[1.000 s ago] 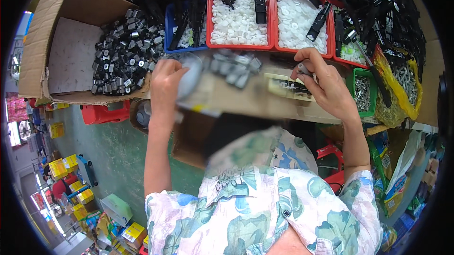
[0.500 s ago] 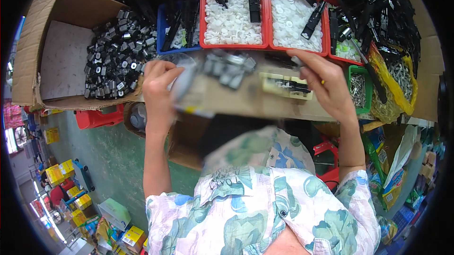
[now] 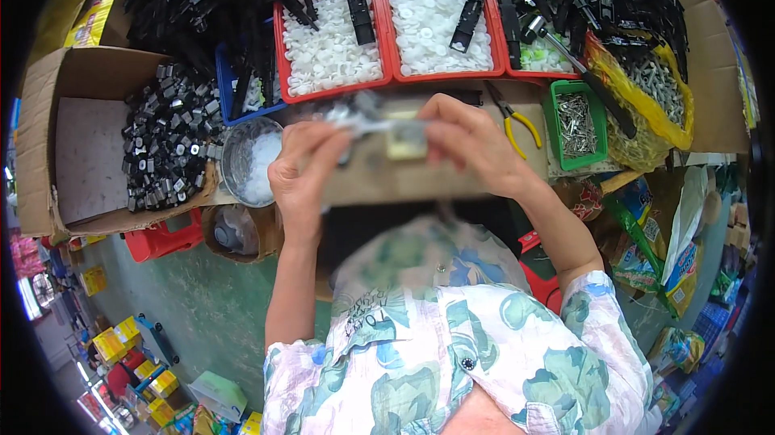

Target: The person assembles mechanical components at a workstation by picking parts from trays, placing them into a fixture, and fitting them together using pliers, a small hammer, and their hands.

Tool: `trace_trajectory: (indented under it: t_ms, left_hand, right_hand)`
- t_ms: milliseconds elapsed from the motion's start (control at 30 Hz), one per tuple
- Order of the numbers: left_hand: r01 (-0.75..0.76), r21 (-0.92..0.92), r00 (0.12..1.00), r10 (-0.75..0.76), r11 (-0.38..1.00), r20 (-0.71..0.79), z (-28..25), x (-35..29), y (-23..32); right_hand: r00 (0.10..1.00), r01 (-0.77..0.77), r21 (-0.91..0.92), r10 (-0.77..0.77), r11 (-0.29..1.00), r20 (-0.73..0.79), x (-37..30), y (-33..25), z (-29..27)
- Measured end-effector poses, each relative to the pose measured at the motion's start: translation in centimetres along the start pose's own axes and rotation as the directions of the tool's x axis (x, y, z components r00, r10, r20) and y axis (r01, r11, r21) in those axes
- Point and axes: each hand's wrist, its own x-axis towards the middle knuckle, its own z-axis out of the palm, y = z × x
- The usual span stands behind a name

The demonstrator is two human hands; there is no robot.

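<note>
Over the near bench, my left hand and my right hand face each other, fingertips pinched. Between them is a pale, silvery small part, smeared by motion; its kind cannot be made out. Just behind and below the fingers sits a cream block fixture, partly covered by my right fingers. Beside my left hand stands a clear bowl of small white pieces. To the right of my right hand lie pliers with yellow handles. Some blurred grey metal pieces lie behind my left fingertips.
Red bins of white plastic parts line the back, below heaped black parts. At left, a cardboard box holds metal-and-black pieces. At right are a green tray of screws, a black-handled tool and a yellow bag of hardware.
My hands have come closer together, with the right moving left across the fixture. The view has shifted, and the pliers and clear bowl now show more plainly.
</note>
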Motion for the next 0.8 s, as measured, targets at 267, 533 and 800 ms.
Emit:
trace_trajectory:
  t_ms: [267,533,800]
  left_hand:
    - [-0.214,0.180,0.974,0.223,0.960,-0.029,0.9,0.5,0.2]
    - [-0.251,0.163,0.966,0.257,0.954,-0.018,1.6,0.1,0.2]
    - [-0.398,0.470,0.914,0.388,0.788,0.124,2.7,0.5,0.2]
  right_hand:
    - [0.999,0.012,0.188,-0.019,0.982,0.038,0.4,1.3,-0.4]
    - [0.990,-0.093,0.365,0.048,0.926,0.132,0.6,1.0,-0.5]
    - [0.997,-0.073,0.046,0.074,0.996,-0.012,-0.8,2.1,-3.9]
